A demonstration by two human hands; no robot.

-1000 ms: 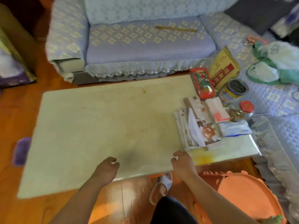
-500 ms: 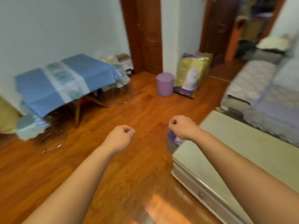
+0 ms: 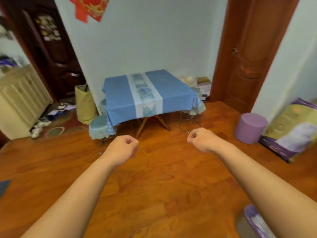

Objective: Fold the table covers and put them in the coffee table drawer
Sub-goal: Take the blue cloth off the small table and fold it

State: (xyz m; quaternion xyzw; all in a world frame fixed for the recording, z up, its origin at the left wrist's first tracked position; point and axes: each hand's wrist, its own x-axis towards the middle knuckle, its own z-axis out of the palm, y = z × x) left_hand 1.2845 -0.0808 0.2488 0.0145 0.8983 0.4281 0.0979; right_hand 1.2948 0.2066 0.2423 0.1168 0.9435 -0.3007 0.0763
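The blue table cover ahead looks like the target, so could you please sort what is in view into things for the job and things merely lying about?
For the job:
blue table cover, spread on the table
left hand, curled, empty
right hand, curled, empty

Lying about:
purple bin
covered stool
printed bag
tan sack

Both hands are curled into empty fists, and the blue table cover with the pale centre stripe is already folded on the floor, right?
Not folded. The head view shows the blue table cover with the pale centre stripe spread over the table. Left hand and right hand are empty fists, as stated.
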